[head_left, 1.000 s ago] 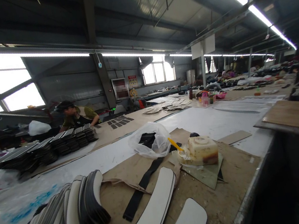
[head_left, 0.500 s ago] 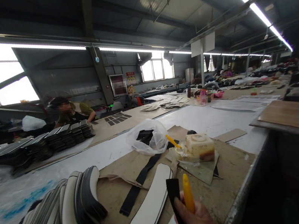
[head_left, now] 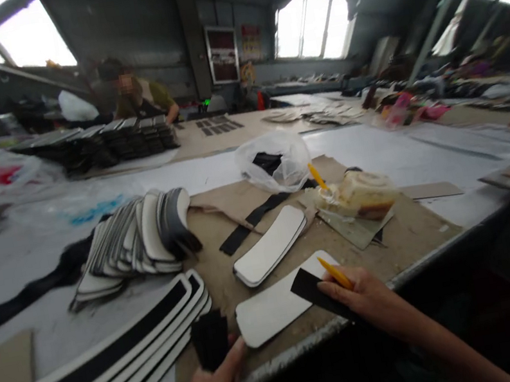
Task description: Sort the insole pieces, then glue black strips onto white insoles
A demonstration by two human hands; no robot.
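Note:
My right hand (head_left: 358,294) is closed around a black strip (head_left: 318,294) and a yellow handle (head_left: 335,273) whose far end I cannot make out. It hovers over a curved white piece (head_left: 274,305) at the table's near edge. In my left hand (head_left: 213,380) is a bunch of short black strips (head_left: 210,340), beside that piece's left end. Behind it lie a couple of stacked white pieces (head_left: 269,247) with dark edges. To the left, several white pieces with black strips down their middles (head_left: 110,352) are fanned out.
A fanned pile of curved pieces (head_left: 146,242) stands back left. Behind are an open plastic bag (head_left: 275,165) with black material and a stained, cream-coloured container (head_left: 367,192) with another yellow handle (head_left: 316,175) near it. A co-worker (head_left: 141,93) bends behind dark stacks (head_left: 129,140).
My view has tilted down and turned left. My left hand with the black strips has come into view. My right hand still holds its strip and yellow handle, now tilted leftward over the white piece.

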